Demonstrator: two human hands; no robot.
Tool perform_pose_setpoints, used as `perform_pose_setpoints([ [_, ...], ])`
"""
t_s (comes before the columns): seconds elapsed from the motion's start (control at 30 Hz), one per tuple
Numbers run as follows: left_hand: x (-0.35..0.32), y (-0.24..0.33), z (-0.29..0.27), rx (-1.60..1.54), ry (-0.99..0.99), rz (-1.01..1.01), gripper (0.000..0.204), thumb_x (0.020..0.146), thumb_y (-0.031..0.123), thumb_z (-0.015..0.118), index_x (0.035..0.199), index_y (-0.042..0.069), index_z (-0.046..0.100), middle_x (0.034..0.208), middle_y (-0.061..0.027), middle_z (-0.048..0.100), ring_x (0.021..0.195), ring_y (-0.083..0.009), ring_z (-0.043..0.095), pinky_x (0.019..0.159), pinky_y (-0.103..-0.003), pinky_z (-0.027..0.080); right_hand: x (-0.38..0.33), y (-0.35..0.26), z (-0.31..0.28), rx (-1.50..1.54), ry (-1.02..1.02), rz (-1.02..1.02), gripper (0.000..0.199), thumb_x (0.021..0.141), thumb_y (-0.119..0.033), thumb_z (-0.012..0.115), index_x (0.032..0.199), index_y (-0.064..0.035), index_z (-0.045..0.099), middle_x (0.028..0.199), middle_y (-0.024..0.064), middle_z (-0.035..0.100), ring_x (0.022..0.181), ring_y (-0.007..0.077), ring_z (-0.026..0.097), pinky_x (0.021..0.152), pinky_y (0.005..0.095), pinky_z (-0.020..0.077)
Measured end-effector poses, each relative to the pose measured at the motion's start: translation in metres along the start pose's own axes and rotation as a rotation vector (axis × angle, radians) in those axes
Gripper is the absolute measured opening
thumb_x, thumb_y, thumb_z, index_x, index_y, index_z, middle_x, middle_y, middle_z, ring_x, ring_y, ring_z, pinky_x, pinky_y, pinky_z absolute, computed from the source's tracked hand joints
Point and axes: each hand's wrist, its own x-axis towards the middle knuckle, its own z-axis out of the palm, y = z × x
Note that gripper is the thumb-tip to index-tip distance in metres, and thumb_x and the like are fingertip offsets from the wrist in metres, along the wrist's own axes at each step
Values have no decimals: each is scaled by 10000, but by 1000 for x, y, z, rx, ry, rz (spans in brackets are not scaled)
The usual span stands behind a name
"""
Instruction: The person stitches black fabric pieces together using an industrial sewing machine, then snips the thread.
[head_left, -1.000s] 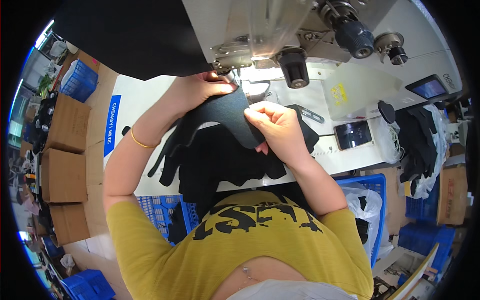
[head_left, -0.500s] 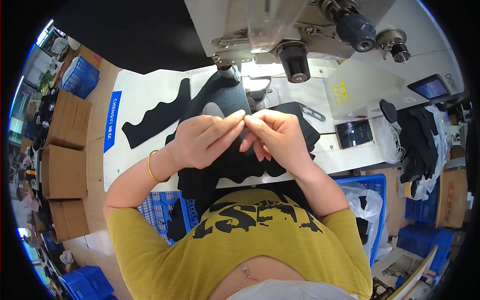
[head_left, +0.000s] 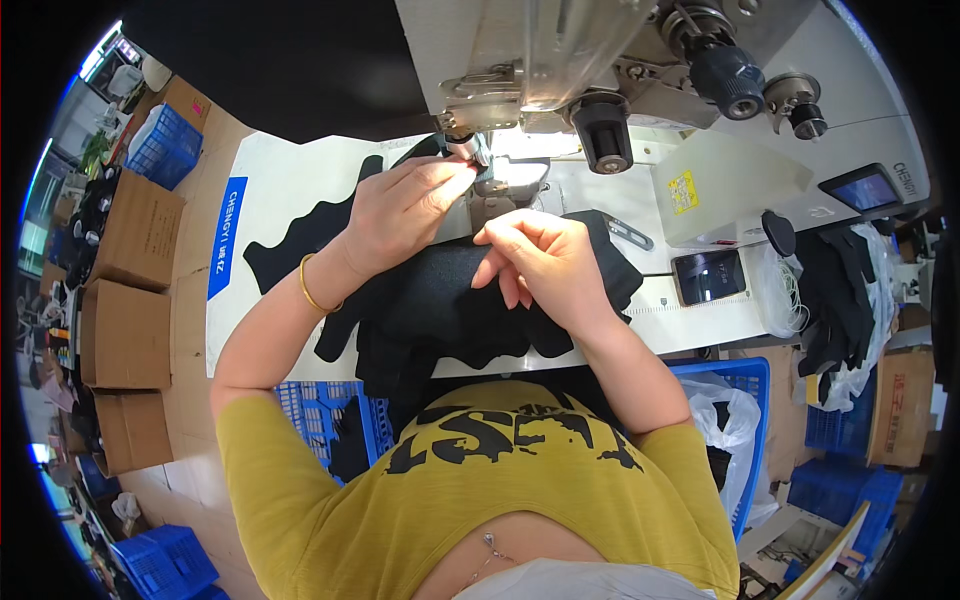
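My left hand (head_left: 405, 210) is at the needle area of the sewing machine (head_left: 480, 110), thumb and fingertips pinched together just below the presser foot (head_left: 468, 148). What they pinch is too small to make out. Below and right of it, my right hand (head_left: 545, 265) hovers over the black fabric (head_left: 430, 305), with thumb and index finger closed and the other fingers loosely curled; anything between them is hidden. The fabric lies bunched on the white machine table, its wavy edge hanging at the front. A flat black cut piece (head_left: 290, 245) lies left of my left hand.
On the table's right are a metal slotted plate (head_left: 628, 234) and a phone (head_left: 708, 277). A machine control screen (head_left: 862, 190) is farther right. Blue baskets (head_left: 745, 375) stand below the table edge. Cardboard boxes (head_left: 125, 335) line the floor at left.
My left hand has moved away from my right hand, up to the presser foot. The fabric beneath the foot has shifted toward me. My right hand has stayed nearly in place.
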Motion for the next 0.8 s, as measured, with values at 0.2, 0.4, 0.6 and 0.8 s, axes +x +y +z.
perform_pose_setpoints([
  [0.2, 5, -4, 4, 62, 5, -37, 319, 693, -45, 691, 1003, 21, 653, 955, -95, 662, 801, -241, 682, 603, -297, 557, -2, 0, -1, 18, -18, 26, 202, 979, -165, 550, 941, -1, 663, 716, 101, 703, 445, 56, 536, 395, 184, 367],
  [0.4, -24, -20, -14, 313, -106, -513, 268, 792, 134, 735, 986, -36, 660, 954, -161, 688, 729, -365, 641, 676, -394, 517, -11, 0, 7, -56, 40, -98, 190, 979, -162, 551, 979, -10, 665, 728, 97, 703, 487, 64, 561, 428, 183, 398],
  [0.6, 27, 5, -75, -178, -240, -1238, 289, 862, 66, 652, 1124, -55, 628, 991, -129, 691, 963, -173, 648, 781, -362, 519, -24, -1, 57, -1048, 31, -1286, 406, 771, -167, 667, 1168, -247, 660, 1207, 40, 597, 1006, 196, 588, 802, 343, 478],
  [0.8, 26, 41, -68, 148, -242, -538, 394, 875, 119, 642, 1235, 0, 533, 989, -203, 594, 955, -326, 606, 845, -367, 485, -34, 15, 39, -967, 89, -1176, 345, 824, -77, 662, 1166, -114, 654, 953, 32, 656, 759, 140, 611, 665, 264, 484],
])
